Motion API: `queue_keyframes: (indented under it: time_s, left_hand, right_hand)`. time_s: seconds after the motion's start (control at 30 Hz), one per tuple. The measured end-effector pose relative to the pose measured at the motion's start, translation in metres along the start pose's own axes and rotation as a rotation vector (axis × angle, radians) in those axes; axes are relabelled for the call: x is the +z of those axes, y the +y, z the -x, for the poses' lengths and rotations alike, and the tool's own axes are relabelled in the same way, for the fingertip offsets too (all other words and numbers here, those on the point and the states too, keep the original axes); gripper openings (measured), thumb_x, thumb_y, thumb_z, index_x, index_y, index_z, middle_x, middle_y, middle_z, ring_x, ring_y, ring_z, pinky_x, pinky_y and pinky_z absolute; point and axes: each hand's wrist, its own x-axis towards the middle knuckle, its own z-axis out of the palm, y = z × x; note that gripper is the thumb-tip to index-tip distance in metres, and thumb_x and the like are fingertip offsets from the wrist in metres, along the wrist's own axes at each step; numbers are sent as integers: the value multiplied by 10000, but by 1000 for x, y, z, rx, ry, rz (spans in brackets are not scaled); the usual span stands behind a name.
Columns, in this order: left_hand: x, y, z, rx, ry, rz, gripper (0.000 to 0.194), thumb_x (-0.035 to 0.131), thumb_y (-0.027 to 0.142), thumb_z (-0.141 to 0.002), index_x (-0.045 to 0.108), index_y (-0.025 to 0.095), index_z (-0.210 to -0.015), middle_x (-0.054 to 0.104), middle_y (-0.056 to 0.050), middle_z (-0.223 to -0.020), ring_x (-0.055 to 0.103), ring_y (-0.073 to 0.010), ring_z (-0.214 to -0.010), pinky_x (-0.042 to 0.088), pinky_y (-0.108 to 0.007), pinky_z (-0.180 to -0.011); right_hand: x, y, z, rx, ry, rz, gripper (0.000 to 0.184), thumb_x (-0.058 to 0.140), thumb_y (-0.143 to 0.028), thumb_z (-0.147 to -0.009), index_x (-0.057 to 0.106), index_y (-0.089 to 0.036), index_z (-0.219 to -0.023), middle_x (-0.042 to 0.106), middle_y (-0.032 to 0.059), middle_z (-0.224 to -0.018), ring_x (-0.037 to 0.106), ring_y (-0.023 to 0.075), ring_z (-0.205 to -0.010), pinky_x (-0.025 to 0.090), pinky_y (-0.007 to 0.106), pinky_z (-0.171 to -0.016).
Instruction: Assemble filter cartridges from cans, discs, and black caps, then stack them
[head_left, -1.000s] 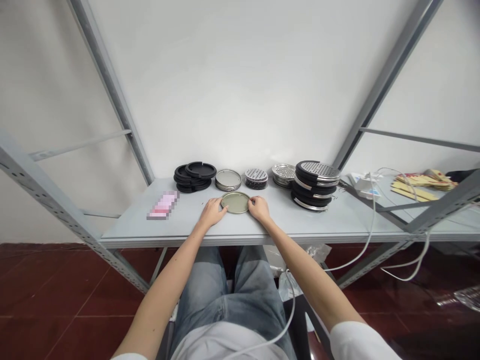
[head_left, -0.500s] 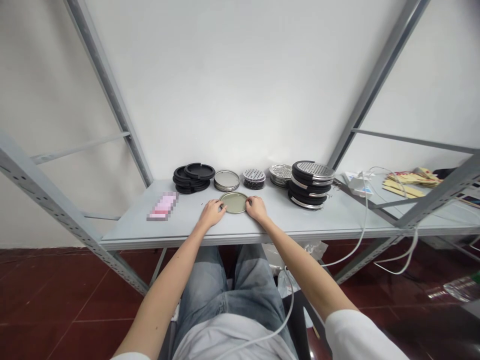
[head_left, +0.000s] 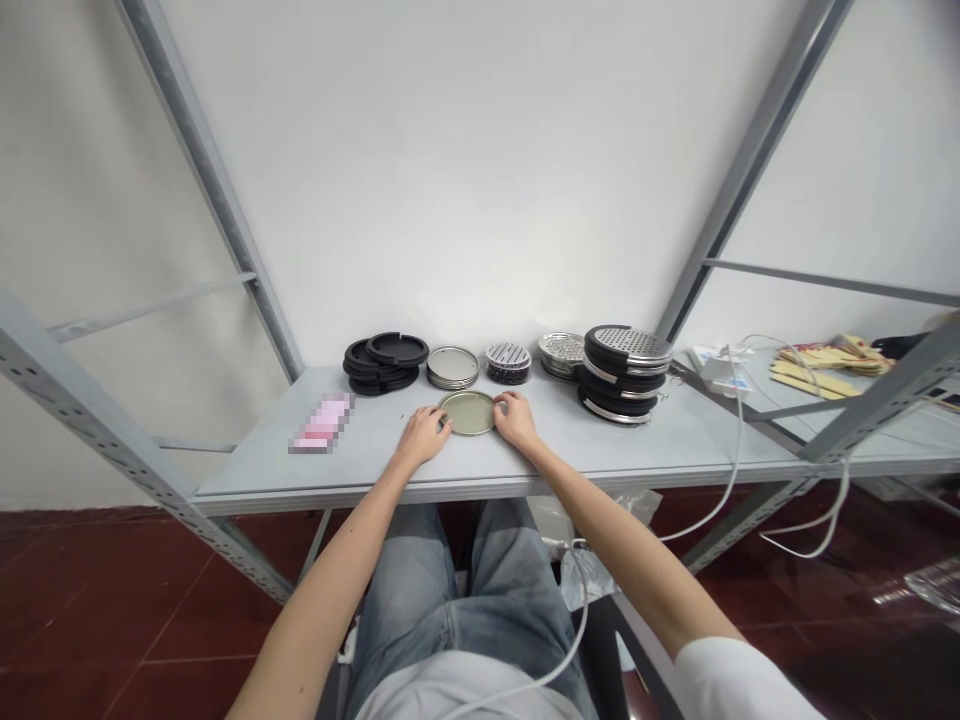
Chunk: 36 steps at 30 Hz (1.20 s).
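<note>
A shallow round metal dish with a thin rim and an olive-coloured inside lies flat on the grey shelf. At its left edge is my left hand, fingers curled and fingertips at the rim. My right hand grips the opposite edge with bent fingers. Just behind the dish stands a stack of similar round metal dishes. Black ring-shaped holders are piled to the left of that stack. On its right sit small slotted discs and grater-like metal discs.
A tall stack of black-rimmed perforated discs stands at the right. A blurred pink item lies at left. Metal uprights frame the shelf. A white cable hangs over the front edge; yellow strips lie farther right.
The camera view has shifted slightly, so the shelf sits a little lower in the picture. Both hands stay at the dish's sides, with little visible movement.
</note>
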Motion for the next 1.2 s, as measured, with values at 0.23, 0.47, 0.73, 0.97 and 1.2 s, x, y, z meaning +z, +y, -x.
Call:
queue_keyframes:
  time_s: [0.23, 0.47, 0.73, 0.97, 1.2]
  left_hand:
    - [-1, 1, 1, -8, -12, 2, 329, 465, 330, -936, 657, 170, -1151, 623, -120, -1215, 539, -258, -1158, 412, -392, -1027]
    - [-3, 2, 2, -8, -14, -10, 350, 450, 338, -946, 658, 159, -1164, 615, -132, -1254, 535, -266, -1187, 411, -401, -1039]
    - [-5, 3, 3, 3, -30, -6, 358, 442, 327, -947, 647, 171, -1196, 519, -135, -1406, 449, -273, -1326, 351, -429, -1107]
    - [-6, 5, 3, -12, -58, 44, 351, 438, 317, -951, 634, 170, -1203, 512, -130, -1420, 459, -245, -1333, 297, -452, -1141]
    - [-6, 4, 4, 4, -15, 35, 340, 454, 324, -942, 667, 186, -1168, 541, -105, -1397, 539, -258, -1257, 405, -386, -1068]
  right_hand:
    - [-29, 5, -37, -160, 12, 235, 387, 474, -236, -876, 605, -105, -1217, 544, 161, -1333, 464, 280, -1236, 348, 374, -1066]
    - [-35, 10, -57, -145, -177, 522, 581, 551, -280, -849, 436, -103, -1390, 265, 156, -1566, 227, 339, -1430, 245, 433, -1133]
    - [-33, 20, -60, -149, -222, 550, 633, 536, -284, -852, 377, -86, -1432, 249, 146, -1574, 210, 329, -1441, 234, 429, -1149]
    - [-28, 20, -63, -210, -239, 551, 658, 517, -240, -831, 355, -65, -1444, 257, 144, -1572, 196, 310, -1451, 221, 428, -1157]
    - [-22, 24, -63, -213, -200, 555, 651, 490, -229, -829, 351, -52, -1440, 291, 164, -1554, 215, 315, -1441, 210, 428, -1156]
